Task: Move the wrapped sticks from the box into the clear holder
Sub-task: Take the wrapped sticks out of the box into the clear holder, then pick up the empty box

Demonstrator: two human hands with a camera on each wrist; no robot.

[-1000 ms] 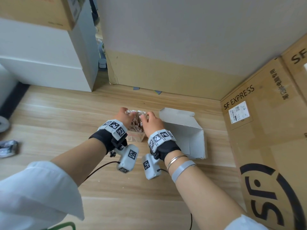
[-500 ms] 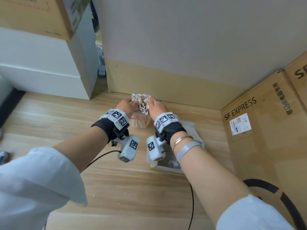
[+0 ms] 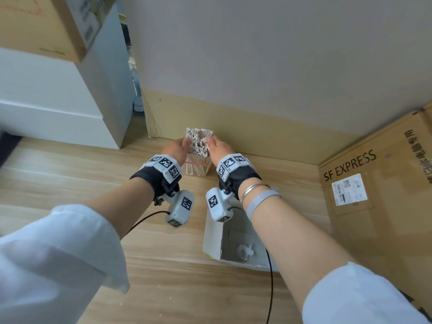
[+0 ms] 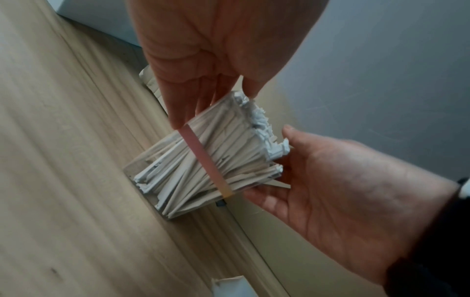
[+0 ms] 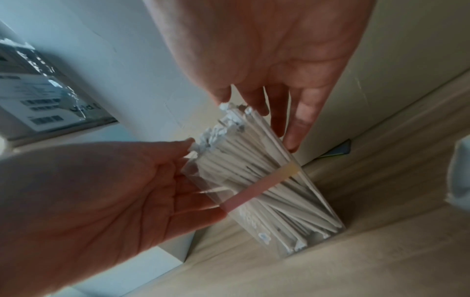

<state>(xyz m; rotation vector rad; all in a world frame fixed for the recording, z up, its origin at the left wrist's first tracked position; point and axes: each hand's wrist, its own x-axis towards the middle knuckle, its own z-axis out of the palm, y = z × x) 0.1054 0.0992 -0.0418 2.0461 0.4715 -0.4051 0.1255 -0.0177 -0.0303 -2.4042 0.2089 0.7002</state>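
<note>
At the far edge of the wooden floor (image 3: 70, 174), close to the wall, a clear holder (image 3: 197, 168) stands upright, packed with wrapped sticks (image 3: 198, 142). The sticks' long axis runs roughly vertical, and their crumpled paper ends point up and fan out slightly above the rim. A pink band (image 4: 203, 154) is seen across the holder's side.

On the left of the holder, the left hand (image 3: 176, 149) is laid against it with straight, relaxed fingers (image 4: 189, 106), nothing being gripped. On the right, the right hand (image 3: 218, 147) is held against the other side in the same way, its fingers (image 5: 297, 120) extended along the sticks and the holder's wall; whether the tips press the paper cannot be told.

Nearer the person and to the right, a white box (image 3: 211, 239) lies open on the floor. At the right edge a large cardboard carton (image 3: 374, 206) printed "SF EXPRESS" is seen.
</note>
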